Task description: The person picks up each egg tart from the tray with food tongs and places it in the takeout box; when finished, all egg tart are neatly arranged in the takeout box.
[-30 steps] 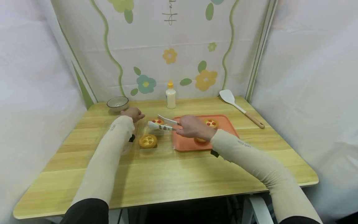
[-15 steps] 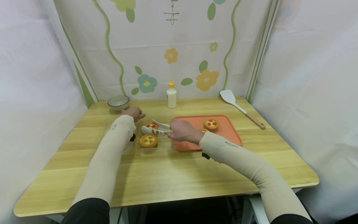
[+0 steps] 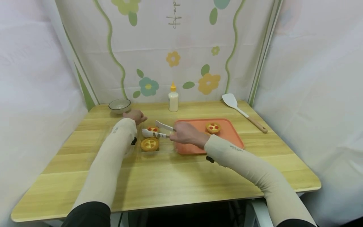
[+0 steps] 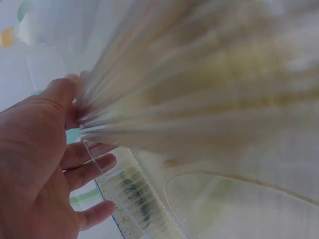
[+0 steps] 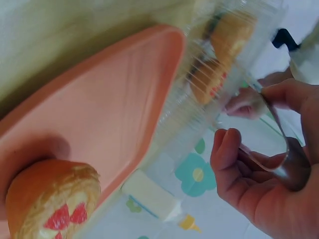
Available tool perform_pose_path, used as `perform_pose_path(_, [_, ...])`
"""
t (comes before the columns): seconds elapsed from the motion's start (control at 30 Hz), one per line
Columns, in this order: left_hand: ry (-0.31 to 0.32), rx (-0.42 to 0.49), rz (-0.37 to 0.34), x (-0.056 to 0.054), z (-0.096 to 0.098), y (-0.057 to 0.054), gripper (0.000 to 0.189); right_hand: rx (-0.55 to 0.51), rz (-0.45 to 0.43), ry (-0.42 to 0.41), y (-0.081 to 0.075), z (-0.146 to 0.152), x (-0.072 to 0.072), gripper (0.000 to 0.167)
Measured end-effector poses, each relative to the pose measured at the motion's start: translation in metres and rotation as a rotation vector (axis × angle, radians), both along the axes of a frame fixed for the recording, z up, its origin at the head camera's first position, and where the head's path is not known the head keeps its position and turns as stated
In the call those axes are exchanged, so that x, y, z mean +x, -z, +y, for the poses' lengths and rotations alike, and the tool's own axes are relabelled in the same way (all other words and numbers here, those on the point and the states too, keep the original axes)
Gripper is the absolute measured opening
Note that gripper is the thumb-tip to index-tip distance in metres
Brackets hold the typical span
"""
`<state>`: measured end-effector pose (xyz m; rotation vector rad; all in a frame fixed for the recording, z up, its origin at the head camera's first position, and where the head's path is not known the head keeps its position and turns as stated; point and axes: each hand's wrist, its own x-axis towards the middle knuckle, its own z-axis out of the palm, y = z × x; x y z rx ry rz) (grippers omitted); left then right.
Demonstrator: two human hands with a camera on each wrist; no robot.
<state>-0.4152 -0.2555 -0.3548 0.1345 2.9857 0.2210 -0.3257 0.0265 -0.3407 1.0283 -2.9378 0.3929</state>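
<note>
My right hand (image 3: 187,134) grips white-tipped tongs (image 3: 161,135), whose jaws stand apart around a small tart with red pieces (image 3: 153,129). A yellow-topped tart (image 3: 149,144) sits just in front of it. Both tarts lie in a clear plastic container (image 3: 167,149) left of the tray. The right wrist view shows the tongs' metal bend (image 5: 294,167) in my palm; their tips are out of sight. At the container's left side, my left hand (image 3: 135,116) pinches clear ribbed plastic (image 4: 199,99), apparently its lid, between thumb and index finger, with the other fingers loose.
An orange tray (image 3: 188,149) bears a red-topped tart (image 3: 213,127) and another partly hidden behind my right hand. Behind stand a glass bowl (image 3: 119,106) and a white squeeze bottle (image 3: 173,101). A white spatula (image 3: 244,113) lies at the back right.
My right hand has moved left with the tongs, and the red-topped tart has moved left and down beside the yellow-topped one. My left hand has stayed in place.
</note>
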Motion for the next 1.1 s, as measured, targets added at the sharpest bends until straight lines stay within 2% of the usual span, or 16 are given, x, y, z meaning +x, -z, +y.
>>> perform_pose_path(0.1, [0.003,0.003,-0.011,0.000,0.000,-0.002,0.044,-0.076,-0.025,0.007,-0.010,0.008,-0.001,0.024])
perform_pose_path(0.23, [0.008,0.004,-0.021,0.000,-0.001,-0.002,0.043,-0.140,-0.064,0.050,-0.025,0.027,-0.002,0.032])
perform_pose_path(0.33, [0.011,0.000,-0.031,-0.001,-0.002,-0.003,0.045,-0.156,-0.047,0.108,-0.034,0.047,-0.004,0.033])
perform_pose_path(0.43, [0.002,-0.009,-0.044,-0.001,-0.002,-0.004,0.049,-0.148,-0.016,0.150,-0.036,0.071,-0.008,0.032])
perform_pose_path(0.6, [-0.019,-0.010,-0.059,0.000,-0.001,-0.003,0.050,-0.079,0.023,0.192,-0.033,0.114,-0.010,0.037])
perform_pose_path(0.83, [0.009,0.010,-0.062,0.004,0.002,-0.001,0.048,-0.025,0.079,0.193,-0.024,0.167,-0.002,0.046])
perform_pose_path(0.97, [0.012,-0.001,-0.055,0.005,0.001,-0.001,0.048,-0.006,0.105,0.198,-0.015,0.185,0.002,0.044])
perform_pose_path(1.0, [0.013,-0.004,-0.050,0.005,0.000,-0.002,0.047,0.008,0.115,0.195,-0.013,0.188,0.003,0.038])
perform_pose_path(1.1, [0.016,-0.006,-0.039,0.005,0.000,-0.003,0.047,0.021,0.114,0.230,-0.006,0.197,0.004,0.035])
